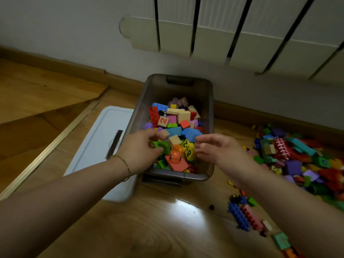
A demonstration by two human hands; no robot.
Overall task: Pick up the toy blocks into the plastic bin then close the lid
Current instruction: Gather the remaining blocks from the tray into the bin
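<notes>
A smoky transparent plastic bin [210,101] stands on the wooden floor against the wall, partly filled with many coloured toy blocks [176,123]. Both my hands hover over its near half. My left hand [141,149] has spread fingers; a wooden cube and a green ring-shaped piece [164,146] lie just at its fingertips, apparently loose. My right hand [217,149] is open, fingers apart, holding nothing. The white lid [96,146] lies flat on the floor left of the bin. A big heap of blocks [297,157] covers the floor at the right.
A row of blue and pink studded bricks [245,216] lies on the floor at the lower right, under my right forearm. A white radiator [214,38] hangs on the wall above the bin. A wooden skirting board [74,69] runs along the wall.
</notes>
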